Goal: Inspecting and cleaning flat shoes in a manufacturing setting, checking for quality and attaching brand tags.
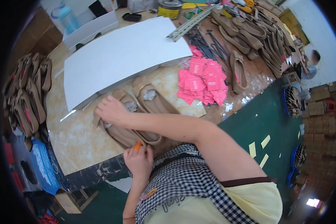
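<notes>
Two tan flat shoes lie side by side on the table in front of me. The nearer shoe (120, 135) has its toe away from me and its heel close to my body. My right hand (114, 111) reaches across to the left, its fingers curled over this shoe's toe end. Down by the heel, my left hand (139, 159) is closed around a small orange object (138, 145), whose kind I cannot make out. The farther shoe (158, 101) rests just to the right. Crumpled white paper (149, 94) sits inside its toe. My right forearm covers part of both shoes.
A large white board (125, 56) spans the table behind the shoes. Pink packets (203, 82) are heaped at its right. More tan shoes are piled at far left (28, 93) and far right (250, 33). A metal angle bar (190, 24) lies at the back.
</notes>
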The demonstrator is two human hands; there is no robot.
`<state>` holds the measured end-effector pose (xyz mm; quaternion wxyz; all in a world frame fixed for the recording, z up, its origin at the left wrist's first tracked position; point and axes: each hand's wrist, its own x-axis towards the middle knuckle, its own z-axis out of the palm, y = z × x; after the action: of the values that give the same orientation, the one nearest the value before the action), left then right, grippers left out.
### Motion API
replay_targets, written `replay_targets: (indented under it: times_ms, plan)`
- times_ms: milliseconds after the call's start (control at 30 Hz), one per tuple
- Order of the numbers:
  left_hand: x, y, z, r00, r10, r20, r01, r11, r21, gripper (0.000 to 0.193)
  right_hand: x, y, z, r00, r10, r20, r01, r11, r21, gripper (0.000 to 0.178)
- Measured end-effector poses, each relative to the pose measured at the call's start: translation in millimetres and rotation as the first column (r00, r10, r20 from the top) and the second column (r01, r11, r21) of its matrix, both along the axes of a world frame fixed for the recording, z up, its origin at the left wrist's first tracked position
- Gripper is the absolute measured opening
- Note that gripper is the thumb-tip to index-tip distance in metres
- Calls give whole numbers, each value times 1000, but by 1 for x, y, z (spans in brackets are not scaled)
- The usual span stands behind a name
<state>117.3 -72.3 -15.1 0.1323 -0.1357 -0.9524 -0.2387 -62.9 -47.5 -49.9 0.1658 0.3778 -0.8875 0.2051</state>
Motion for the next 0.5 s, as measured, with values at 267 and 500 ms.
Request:
replay_targets:
  times_ms: [267,500]
  plan:
    - [1,-58,7,929,368,40,-364,888,280,23,-41,258,57,944,-226,241,322,790,-523,11]
    - [-16,-102,-58,833,113,541,-470,661,585,50,-95,468,-38,462,-867,186,846,494,201,20]
